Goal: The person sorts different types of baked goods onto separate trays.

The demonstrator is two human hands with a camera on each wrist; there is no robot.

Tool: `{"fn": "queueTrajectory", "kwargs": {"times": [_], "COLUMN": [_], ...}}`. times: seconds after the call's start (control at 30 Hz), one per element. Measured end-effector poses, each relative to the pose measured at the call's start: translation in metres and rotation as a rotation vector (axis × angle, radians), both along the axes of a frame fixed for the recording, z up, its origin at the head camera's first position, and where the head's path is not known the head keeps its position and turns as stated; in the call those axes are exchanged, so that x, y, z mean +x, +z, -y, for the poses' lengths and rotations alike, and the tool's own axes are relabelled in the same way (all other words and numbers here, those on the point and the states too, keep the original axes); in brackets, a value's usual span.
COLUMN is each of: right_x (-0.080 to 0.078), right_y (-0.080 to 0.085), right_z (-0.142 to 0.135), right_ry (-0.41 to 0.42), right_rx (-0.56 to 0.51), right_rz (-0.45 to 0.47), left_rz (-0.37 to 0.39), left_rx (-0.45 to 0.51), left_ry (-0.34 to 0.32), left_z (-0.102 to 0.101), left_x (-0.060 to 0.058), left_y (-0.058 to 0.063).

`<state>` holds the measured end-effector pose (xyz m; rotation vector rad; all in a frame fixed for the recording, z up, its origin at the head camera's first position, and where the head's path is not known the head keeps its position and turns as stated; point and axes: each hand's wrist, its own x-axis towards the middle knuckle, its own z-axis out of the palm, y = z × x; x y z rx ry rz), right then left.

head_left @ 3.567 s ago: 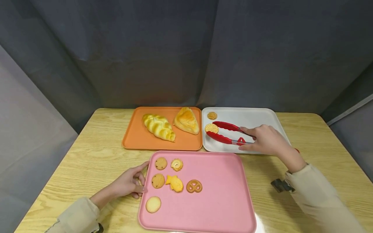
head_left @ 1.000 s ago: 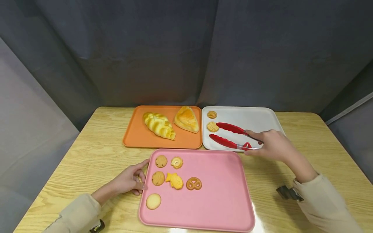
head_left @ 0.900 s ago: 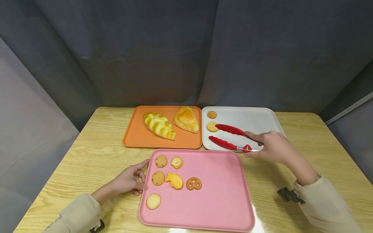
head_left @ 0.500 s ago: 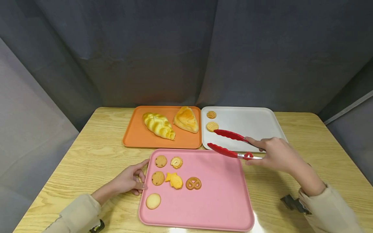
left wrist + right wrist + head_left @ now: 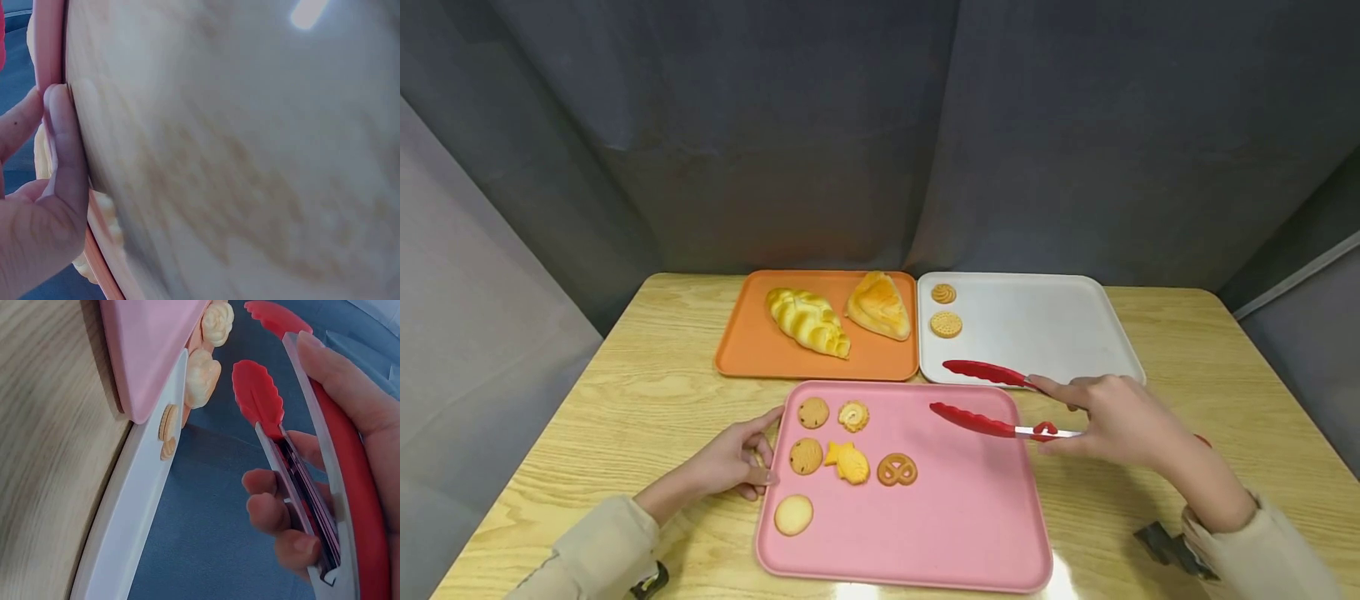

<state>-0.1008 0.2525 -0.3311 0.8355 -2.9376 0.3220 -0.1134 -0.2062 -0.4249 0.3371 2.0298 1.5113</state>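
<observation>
My right hand [image 5: 1120, 417] grips red-tipped tongs [image 5: 973, 419]. The tongs' arms stand apart with nothing between them, over the pink tray's far right corner and the white tray's near edge. In the right wrist view, my fingers wrap around the tongs [image 5: 350, 487]. My left hand [image 5: 730, 462] holds the left rim of the pink tray [image 5: 955, 533]; the left wrist view shows fingertips on both sides of the tray rim [image 5: 50, 44]. On the white tray [image 5: 1037, 325] lie a round dotted cracker [image 5: 946, 325] and a swirl cookie [image 5: 943, 293] behind it.
On the pink tray lie a pretzel [image 5: 897, 470], a fish-shaped cookie [image 5: 850, 463], a flower-edged cookie [image 5: 853, 416], a plain round cookie [image 5: 793, 515] and two chip cookies [image 5: 806, 457]. An orange tray [image 5: 745, 354] bears a braided loaf [image 5: 808, 323] and a triangular pastry [image 5: 878, 307].
The tongs, earlier around the dotted cracker, have let it go on the white tray and moved back toward me. My left hand stays at the pink tray's rim.
</observation>
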Motion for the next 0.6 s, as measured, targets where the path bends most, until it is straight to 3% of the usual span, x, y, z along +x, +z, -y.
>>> {"fn": "queueTrajectory", "kwargs": {"times": [0.33,0.6], "right_x": [0.008,0.012], "right_y": [-0.009,-0.017], "right_z": [-0.001,0.002], "right_ry": [0.072,0.123], "right_rx": [-0.099,-0.084], "right_rz": [0.016,0.032], "left_rz": [0.001,0.004], "left_rx": [0.0,-0.006], "left_ry": [-0.005,-0.003], "left_z": [0.001,0.001], "left_x": [0.0,-0.002], "left_y": [-0.001,-0.004]}}
